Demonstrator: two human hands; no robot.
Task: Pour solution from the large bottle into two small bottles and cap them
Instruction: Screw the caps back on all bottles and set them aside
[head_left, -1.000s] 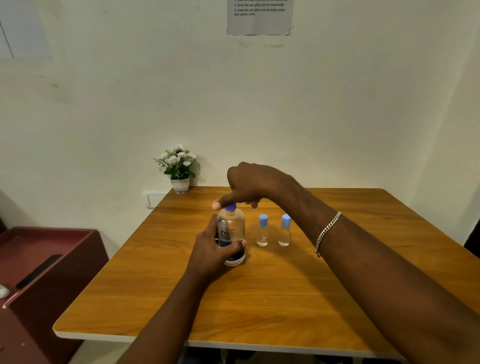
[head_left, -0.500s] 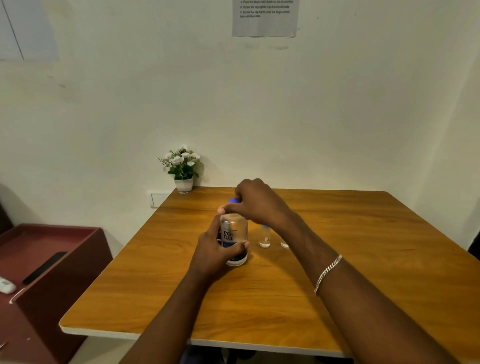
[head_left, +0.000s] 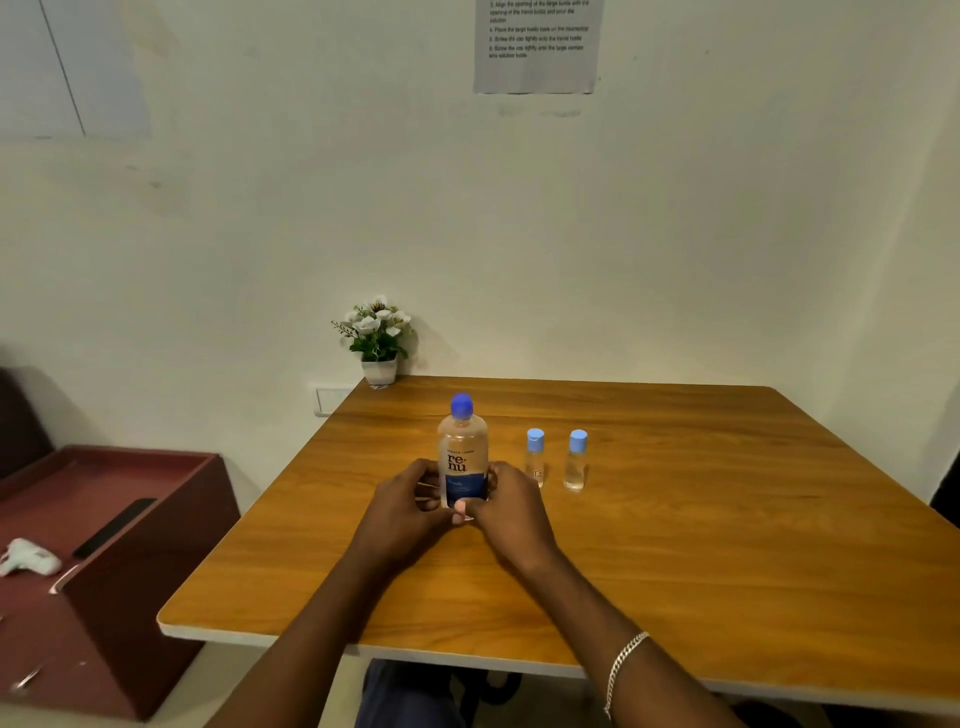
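Observation:
The large clear bottle (head_left: 462, 452) with a dark blue cap and a "re-nu" label stands upright on the wooden table (head_left: 675, 545). My left hand (head_left: 405, 506) wraps its lower left side. My right hand (head_left: 511, 512) grips its lower right side, so both hands hold its base. Just right of it stand two small clear bottles, the nearer small bottle (head_left: 535, 457) and the farther small bottle (head_left: 575, 460), each upright with a light blue cap on. My hands touch neither small bottle.
A small pot of white flowers (head_left: 378, 338) sits at the table's back left corner by the wall. A dark red cabinet (head_left: 104, 545) stands to the left, with a white tool (head_left: 28, 558) and a black strip on it. A printed sheet (head_left: 537, 44) hangs on the wall.
My right hand has left the large bottle's cap and come down to its lower body beside my left hand. The cap sits on the bottle. The camera has tilted a little.

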